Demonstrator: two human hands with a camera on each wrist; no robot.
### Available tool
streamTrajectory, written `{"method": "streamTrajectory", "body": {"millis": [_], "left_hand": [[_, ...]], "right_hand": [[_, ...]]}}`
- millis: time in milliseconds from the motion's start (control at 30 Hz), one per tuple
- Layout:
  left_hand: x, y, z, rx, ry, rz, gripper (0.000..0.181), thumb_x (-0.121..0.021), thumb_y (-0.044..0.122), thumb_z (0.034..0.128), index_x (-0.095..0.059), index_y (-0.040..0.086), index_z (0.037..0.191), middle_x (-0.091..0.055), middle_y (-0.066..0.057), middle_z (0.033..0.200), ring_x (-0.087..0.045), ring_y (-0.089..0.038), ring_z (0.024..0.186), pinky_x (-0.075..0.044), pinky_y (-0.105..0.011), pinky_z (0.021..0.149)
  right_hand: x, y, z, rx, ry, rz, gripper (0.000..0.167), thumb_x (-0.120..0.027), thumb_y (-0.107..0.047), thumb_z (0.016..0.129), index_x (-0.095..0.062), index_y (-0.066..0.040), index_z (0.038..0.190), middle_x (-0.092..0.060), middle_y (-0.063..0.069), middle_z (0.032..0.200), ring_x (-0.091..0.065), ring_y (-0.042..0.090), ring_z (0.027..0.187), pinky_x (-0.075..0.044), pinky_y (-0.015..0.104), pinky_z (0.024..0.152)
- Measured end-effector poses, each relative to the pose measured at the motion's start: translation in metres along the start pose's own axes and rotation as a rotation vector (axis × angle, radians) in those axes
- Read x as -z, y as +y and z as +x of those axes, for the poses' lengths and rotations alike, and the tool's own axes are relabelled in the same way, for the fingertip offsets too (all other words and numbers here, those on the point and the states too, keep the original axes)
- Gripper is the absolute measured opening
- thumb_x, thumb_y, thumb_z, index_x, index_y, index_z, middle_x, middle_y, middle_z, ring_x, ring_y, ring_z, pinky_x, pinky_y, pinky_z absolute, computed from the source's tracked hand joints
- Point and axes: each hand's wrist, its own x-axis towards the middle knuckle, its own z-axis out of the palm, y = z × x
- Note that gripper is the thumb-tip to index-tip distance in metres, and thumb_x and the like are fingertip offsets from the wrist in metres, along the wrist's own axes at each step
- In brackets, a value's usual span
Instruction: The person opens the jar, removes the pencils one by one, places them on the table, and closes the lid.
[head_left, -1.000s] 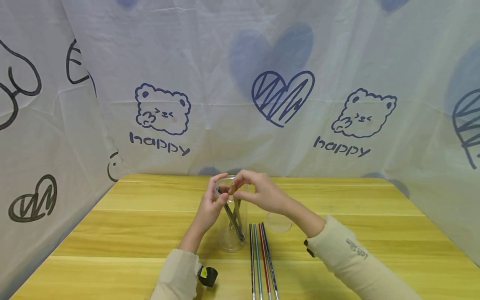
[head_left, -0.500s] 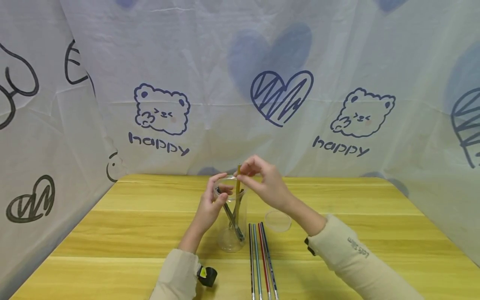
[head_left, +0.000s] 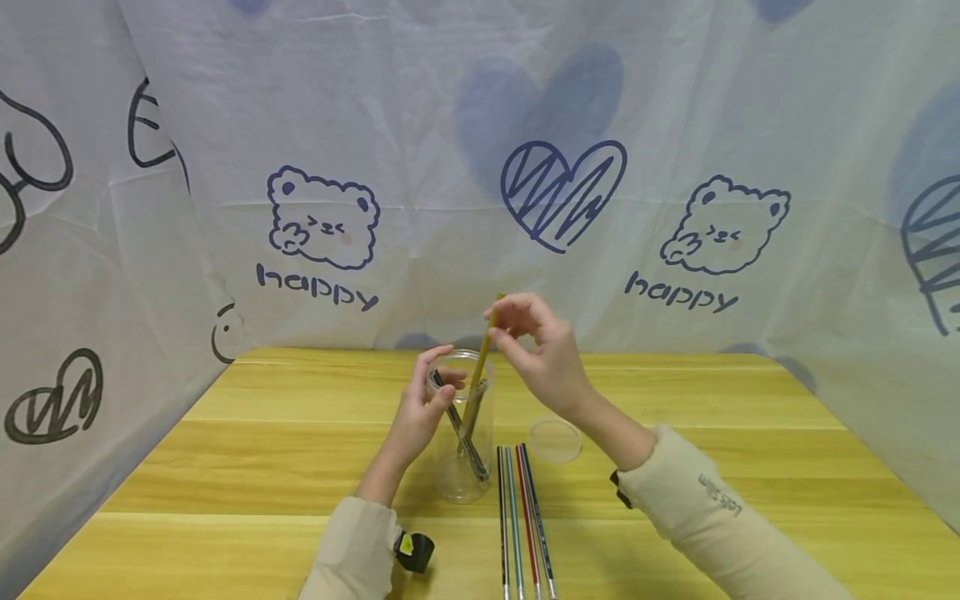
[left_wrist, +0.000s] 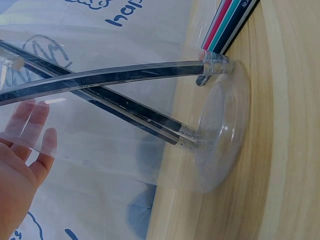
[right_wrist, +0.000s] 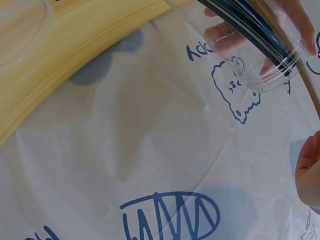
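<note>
A tall clear plastic jar (head_left: 459,490) stands upright on the table, and my left hand (head_left: 414,417) grips it near the rim, thumb in front and fingers behind. Several dark pencils (left_wrist: 135,75) lean crosswise inside it, their metal-capped ends at the bottom. Between thumb and fingers, my right hand (head_left: 549,354) pinches a yellow pencil (head_left: 482,357) by its upper part. That pencil slants through the jar's mouth, its lower part inside. In the right wrist view the right hand (right_wrist: 309,175) is only partly seen at the edge.
Right of the jar lies a row of several pencils (head_left: 513,508) in black, teal, red and dark blue. A clear round lid (head_left: 557,442) lies flat behind them. A printed white cloth (head_left: 450,275) hangs behind the table (head_left: 675,517).
My right hand has risen from the jar's mouth and shifted right, drawing the yellow pencil upward and tilting it. The left hand has kept its place on the jar.
</note>
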Motion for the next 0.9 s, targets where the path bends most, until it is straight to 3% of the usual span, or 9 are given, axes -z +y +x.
{"method": "streamTrajectory", "body": {"millis": [233,433,600,700,900], "left_hand": [[0.0,0.001,0.0,-0.008,0.005,-0.007,0.07,-0.047,0.056,0.0842,-0.031,0.005,0.13,-0.056,-0.026,0.102,-0.054,-0.029,0.091,-0.043,-0.04,0.079],[-0.001,0.001,0.001,-0.013,0.012,-0.023,0.073,-0.048,0.057,0.0829,-0.032,0.003,0.129,-0.056,-0.026,0.101,-0.054,-0.019,0.09,-0.044,-0.033,0.078],[-0.001,0.001,0.001,-0.012,0.011,-0.021,0.074,-0.048,0.057,0.0828,-0.031,0.002,0.129,-0.056,-0.026,0.101,-0.054,-0.014,0.09,-0.043,-0.033,0.079],[-0.001,0.001,0.001,-0.009,0.01,-0.014,0.073,-0.048,0.057,0.083,-0.031,0.003,0.13,-0.056,-0.025,0.101,-0.054,-0.016,0.09,-0.043,-0.033,0.078],[-0.001,0.0,0.001,-0.009,0.008,-0.025,0.074,-0.048,0.057,0.0829,-0.031,0.003,0.13,-0.055,-0.026,0.101,-0.053,-0.035,0.091,-0.043,-0.038,0.079]], "right_hand": [[0.003,-0.003,0.003,-0.044,0.104,0.053,0.044,-0.058,0.02,0.074,-0.042,0.013,0.114,-0.052,0.022,0.106,-0.059,0.019,0.079,-0.05,0.027,0.066],[0.009,-0.005,0.007,-0.047,0.198,0.16,0.053,-0.052,0.022,0.076,-0.033,0.014,0.125,-0.045,0.012,0.116,-0.059,0.014,0.079,-0.051,0.031,0.065],[0.011,-0.005,0.009,-0.039,0.256,0.188,0.054,-0.05,0.022,0.077,-0.029,0.014,0.126,-0.043,0.006,0.12,-0.059,0.013,0.079,-0.051,0.031,0.064],[0.013,-0.005,0.011,-0.033,0.29,0.208,0.054,-0.05,0.023,0.076,-0.03,0.014,0.126,-0.043,0.005,0.119,-0.058,0.014,0.078,-0.051,0.031,0.064],[0.02,-0.006,0.013,-0.022,0.367,0.206,0.053,-0.05,0.024,0.076,-0.033,0.01,0.124,-0.045,0.008,0.117,-0.058,0.016,0.076,-0.052,0.03,0.063]]}}
